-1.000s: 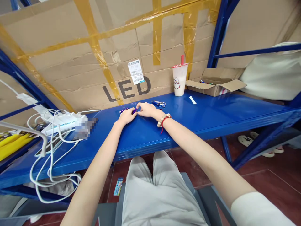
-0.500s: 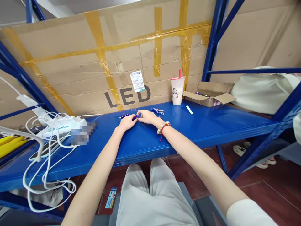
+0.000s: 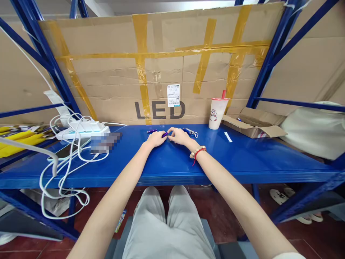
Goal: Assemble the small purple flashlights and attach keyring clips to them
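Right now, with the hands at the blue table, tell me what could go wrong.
The slim purple piece in the left hand could slip and perhaps roll across the blue table. Right of the right hand, the drink cup stands upright; a wide sweep might tip it. The white cables hang in loops over the table's front edge, so a snag could tug the power strip.

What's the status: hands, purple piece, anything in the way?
Left hand holds slim purple piece. Right hand at its end, contact unclear. Blue ringed item beyond right hand, another purple piece beyond left; neither between hands.
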